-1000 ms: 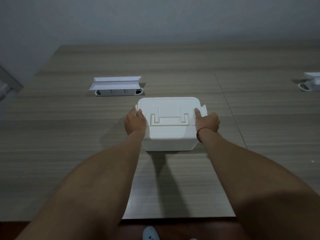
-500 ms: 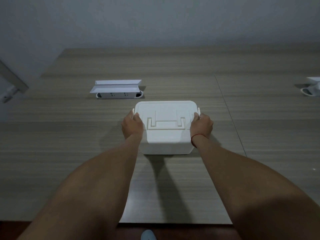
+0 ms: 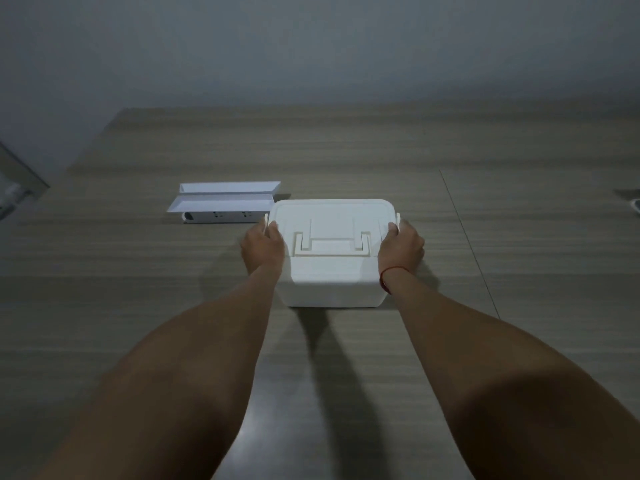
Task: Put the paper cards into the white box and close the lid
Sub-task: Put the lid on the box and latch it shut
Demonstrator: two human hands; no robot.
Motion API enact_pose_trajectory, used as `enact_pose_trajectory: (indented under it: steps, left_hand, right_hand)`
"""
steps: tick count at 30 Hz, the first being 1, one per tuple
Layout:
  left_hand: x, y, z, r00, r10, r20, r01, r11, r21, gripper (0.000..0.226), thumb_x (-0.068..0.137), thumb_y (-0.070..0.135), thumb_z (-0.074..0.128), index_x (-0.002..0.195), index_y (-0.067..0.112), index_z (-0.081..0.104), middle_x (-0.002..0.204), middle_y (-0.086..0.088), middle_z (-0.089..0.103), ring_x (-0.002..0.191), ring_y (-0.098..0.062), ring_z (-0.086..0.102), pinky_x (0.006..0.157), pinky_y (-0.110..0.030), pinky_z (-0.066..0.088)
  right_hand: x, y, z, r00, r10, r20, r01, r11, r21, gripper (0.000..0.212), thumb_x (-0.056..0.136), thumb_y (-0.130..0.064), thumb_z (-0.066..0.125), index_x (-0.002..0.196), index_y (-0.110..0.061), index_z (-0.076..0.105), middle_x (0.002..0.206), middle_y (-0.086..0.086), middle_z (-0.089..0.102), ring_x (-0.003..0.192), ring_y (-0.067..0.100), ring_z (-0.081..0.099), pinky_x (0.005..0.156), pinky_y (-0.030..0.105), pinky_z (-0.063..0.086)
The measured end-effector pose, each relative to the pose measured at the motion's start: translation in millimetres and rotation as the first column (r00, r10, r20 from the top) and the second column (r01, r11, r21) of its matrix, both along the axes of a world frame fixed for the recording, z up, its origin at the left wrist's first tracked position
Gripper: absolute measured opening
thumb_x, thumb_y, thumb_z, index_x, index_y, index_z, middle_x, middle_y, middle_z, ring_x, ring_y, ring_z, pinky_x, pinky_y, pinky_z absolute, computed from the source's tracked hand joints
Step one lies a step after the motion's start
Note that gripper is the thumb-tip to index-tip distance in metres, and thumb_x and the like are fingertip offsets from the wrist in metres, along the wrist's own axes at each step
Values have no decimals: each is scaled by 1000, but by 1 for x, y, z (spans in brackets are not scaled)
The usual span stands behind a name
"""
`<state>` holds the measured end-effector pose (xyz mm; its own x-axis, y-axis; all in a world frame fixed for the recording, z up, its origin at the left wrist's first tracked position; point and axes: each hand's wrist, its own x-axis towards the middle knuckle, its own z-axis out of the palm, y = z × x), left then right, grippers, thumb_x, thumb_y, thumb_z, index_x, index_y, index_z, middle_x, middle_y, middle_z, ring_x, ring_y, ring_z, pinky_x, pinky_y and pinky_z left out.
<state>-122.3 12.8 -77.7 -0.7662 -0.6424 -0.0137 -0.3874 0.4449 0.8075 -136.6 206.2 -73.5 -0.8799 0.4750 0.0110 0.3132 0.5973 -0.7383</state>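
The white box stands on the wooden table in front of me. Its lid lies flat on top, with a folded handle set into it. My left hand grips the box's left side, fingers up at the lid's edge and the small side latch. My right hand, with a red string at the wrist, grips the right side the same way. No paper cards are visible; the inside of the box is hidden by the lid.
A white pop-up socket unit with raised flaps sits in the table just behind and left of the box. Part of another white object shows at the right edge. A seam runs down the tabletop to the right.
The lid's sides have been pressed down flush and the side flap at the right no longer sticks out. Both hands stay on the box's sides. The camera has tilted slightly.
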Motion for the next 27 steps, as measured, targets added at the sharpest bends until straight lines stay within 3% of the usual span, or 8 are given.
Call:
enact_pose_trajectory:
  steps: [5, 10, 14, 18, 20, 23, 27]
  left_hand:
    - [-45, -6, -2, 1000, -23, 14, 23, 1000, -13, 45, 98, 25, 45, 133, 0, 56, 133, -21, 60, 125, -35, 55, 104, -34, 42]
    - [-68, -12, -7, 999, -33, -23, 32, 998, -52, 38, 96, 21, 46, 114, -6, 64, 113, -25, 68, 108, -38, 64, 89, -37, 50]
    - [-67, -11, -6, 994, -94, 52, 102, 977, -187, 37, 99, 20, 38, 118, -4, 57, 121, -22, 61, 115, -35, 57, 93, -41, 46]
    - [-51, -6, -6, 946, -242, 217, 304, 894, -329, 50, 100, 30, 31, 138, -1, 43, 150, -18, 38, 141, -31, 33, 117, -45, 28]
    - [-33, -1, -5, 919, -290, 268, 375, 854, -360, 56, 101, 36, 28, 138, -2, 43, 155, -19, 30, 146, -31, 25, 119, -46, 25]
    - [-2, 7, 4, 875, -355, 329, 458, 828, -323, 59, 100, 40, 25, 132, -4, 48, 151, -22, 35, 144, -33, 27, 116, -47, 28]
    - [52, 25, 3, 841, -408, 355, 516, 803, -300, 69, 96, 46, 13, 139, 0, 41, 155, -23, 27, 144, -36, 23, 117, -49, 26]
  right_hand:
    - [-45, -6, 1, 999, -22, 27, 22, 999, 27, 33, 101, -21, 42, 128, -7, 56, 123, 21, 63, 116, 38, 57, 90, 42, 46]
    - [-65, -12, -1, 998, -56, 30, 54, 997, 55, 32, 101, -23, 42, 122, -7, 59, 121, 20, 65, 114, 38, 59, 88, 41, 47]
    - [-63, -11, 1, 997, -47, 66, 45, 998, 35, 33, 101, -24, 40, 125, -5, 55, 124, 21, 63, 116, 38, 58, 89, 43, 48]
    - [-52, -9, 8, 990, 94, 103, -96, 995, 17, 39, 102, -27, 37, 126, 1, 51, 130, 22, 57, 121, 38, 54, 95, 42, 45]
    - [-37, -6, 11, 974, 186, 131, -193, 980, 40, 46, 101, -32, 34, 125, 4, 52, 132, 24, 54, 123, 38, 51, 99, 42, 43]
    - [-5, 3, 16, 930, 307, 204, -326, 943, 68, 54, 101, -37, 32, 127, 6, 52, 144, 25, 42, 129, 36, 46, 105, 39, 39]
    - [46, 15, 9, 881, 424, 209, -454, 882, 127, 51, 101, -35, 34, 129, 4, 50, 150, 24, 37, 136, 35, 39, 110, 38, 35]
